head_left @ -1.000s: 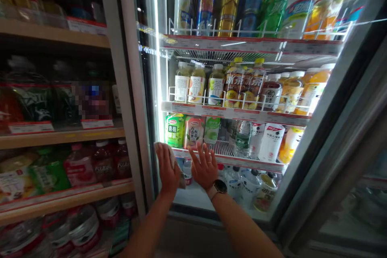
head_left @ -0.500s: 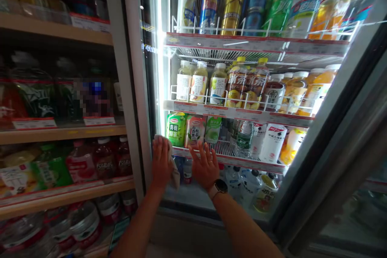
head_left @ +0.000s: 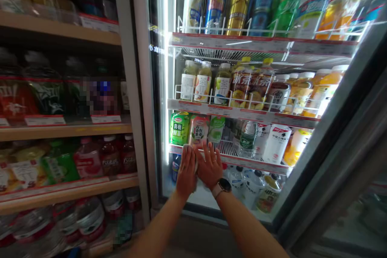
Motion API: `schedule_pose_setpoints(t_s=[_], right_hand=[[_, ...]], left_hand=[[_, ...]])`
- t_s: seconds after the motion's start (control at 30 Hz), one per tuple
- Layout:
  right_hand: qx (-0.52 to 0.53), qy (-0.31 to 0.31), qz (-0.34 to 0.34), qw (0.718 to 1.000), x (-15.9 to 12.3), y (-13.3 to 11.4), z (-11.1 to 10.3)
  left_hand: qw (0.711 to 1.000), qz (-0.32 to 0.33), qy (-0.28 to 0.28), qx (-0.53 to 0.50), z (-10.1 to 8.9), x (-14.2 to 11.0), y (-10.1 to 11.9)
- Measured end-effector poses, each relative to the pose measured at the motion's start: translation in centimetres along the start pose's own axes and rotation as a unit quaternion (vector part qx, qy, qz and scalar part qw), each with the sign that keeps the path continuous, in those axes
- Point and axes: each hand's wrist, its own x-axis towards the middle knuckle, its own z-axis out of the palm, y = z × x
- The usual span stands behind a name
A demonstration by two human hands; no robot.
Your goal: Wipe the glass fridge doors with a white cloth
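My left hand (head_left: 186, 172) was lying flat on the glass door (head_left: 181, 198) of a drinks cooler, and it pressed a pale cloth (head_left: 196, 163) under the palm, with the fingers close together. So this hand was holding only the cloth. The cloth showed a little at the side of the left hand, between my two hands, but most of it was hidden. My right hand (head_left: 210, 165) was open wide, its fingers spread on the glass just beside the left hand, with a ring (head_left: 214, 160) on one finger and a watch (head_left: 221, 186) on the wrist. Behind the glass, directly above my hands, stood a green carton (head_left: 179, 128) and a pink carton (head_left: 198, 130). Below and right of the right hand were water bottles (head_left: 242, 183). Left of my hands, outside the door, a wooden shelf (head_left: 66, 131) carried bottles with red caps (head_left: 110, 155).
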Motion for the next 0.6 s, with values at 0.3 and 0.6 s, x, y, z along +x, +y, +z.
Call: schedule_pose_setpoints(t_s=[0.3,0.6], right_hand=[[-0.007,-0.008,-0.005,1.0,0.4,-0.2,-0.6],[0.003,-0.008,-0.002,1.0,-0.1,-0.1,-0.2]], left_hand=[[0.986,-0.155,0.059,0.007,-4.2,1.9,-6.9],[0.994,-0.096,0.031,-0.03,-0.7,-0.6,-1.5]])
